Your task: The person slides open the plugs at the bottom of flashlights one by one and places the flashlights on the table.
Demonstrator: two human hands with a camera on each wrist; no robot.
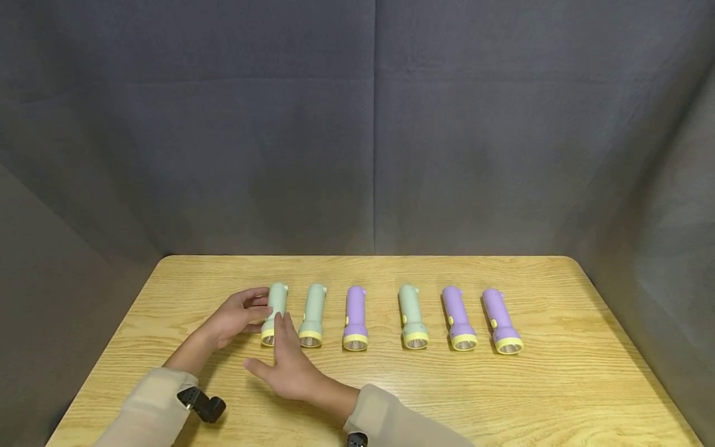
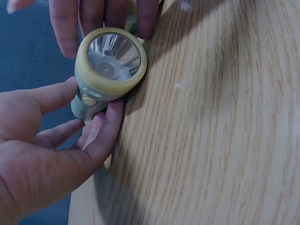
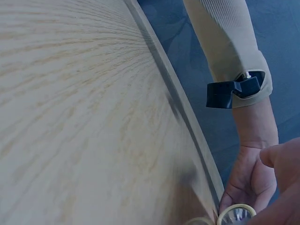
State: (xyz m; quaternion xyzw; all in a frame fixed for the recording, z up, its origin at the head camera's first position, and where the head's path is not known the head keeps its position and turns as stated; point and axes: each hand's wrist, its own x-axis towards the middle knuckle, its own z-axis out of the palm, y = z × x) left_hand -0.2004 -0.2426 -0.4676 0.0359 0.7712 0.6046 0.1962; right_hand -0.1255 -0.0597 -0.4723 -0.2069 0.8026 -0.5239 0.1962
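Note:
A pale green flashlight [image 1: 277, 301] with a yellow rim lies at the left end of a row on the wooden table. My left hand [image 1: 234, 316] is at its left side, thumb against the body near the yellow switch [image 2: 89, 100] and fingers [image 2: 110, 124] low along the same side. From the other side comes my right hand [image 1: 293, 372], its fingers extended together and thumb apart. Its fingertips [image 2: 147, 18] reach down beside the flashlight's lens end in the left wrist view. A second green flashlight [image 1: 314, 313] lies just to the right.
Farther right in the row are a purple flashlight [image 1: 355, 316], another green flashlight [image 1: 412, 316] and two more purple flashlights, all with lenses toward me. The wooden table [image 1: 503, 403] ends at a grey curtain [image 1: 374, 155]. Black wrist cameras sit at both cuffs.

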